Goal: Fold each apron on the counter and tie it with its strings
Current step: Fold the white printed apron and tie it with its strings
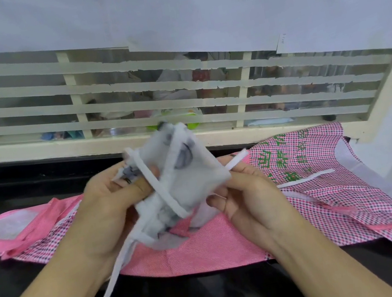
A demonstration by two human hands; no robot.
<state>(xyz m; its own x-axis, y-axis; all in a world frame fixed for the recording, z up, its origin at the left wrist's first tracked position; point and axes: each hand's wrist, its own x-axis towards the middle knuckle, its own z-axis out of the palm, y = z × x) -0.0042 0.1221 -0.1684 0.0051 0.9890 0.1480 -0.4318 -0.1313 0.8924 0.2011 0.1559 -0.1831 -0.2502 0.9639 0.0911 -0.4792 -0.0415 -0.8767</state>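
1. White apron (pixel 181 176) folded to a small bundle, held up over the near-mid counter (pixel 26 181), above the pink apron (pixel 324 178).
2. L hand (pixel 111 209) clamps the bundle, thumb pressing a string (pixel 156 188) across its face.
3. R hand (pixel 247 196) grips the bundle's right edge; a string end (pixel 237 160) pokes out past the fingers. Looks pinched, can't tell for sure.
4. Step, by my read: wrapping and tying the strings. To do well: keep thumb pressure so the folds don't spring, pull wraps snug, cross them, knot on top. Long tail (pixel 114 286) hangs near-left; gather it so it doesn't snag.
5. Pink checked apron lies flat, unfolded, centre to right.
6. Writing: green Chinese characters (pixel 284 157) on the pink apron; too skewed to read. No brand seen.
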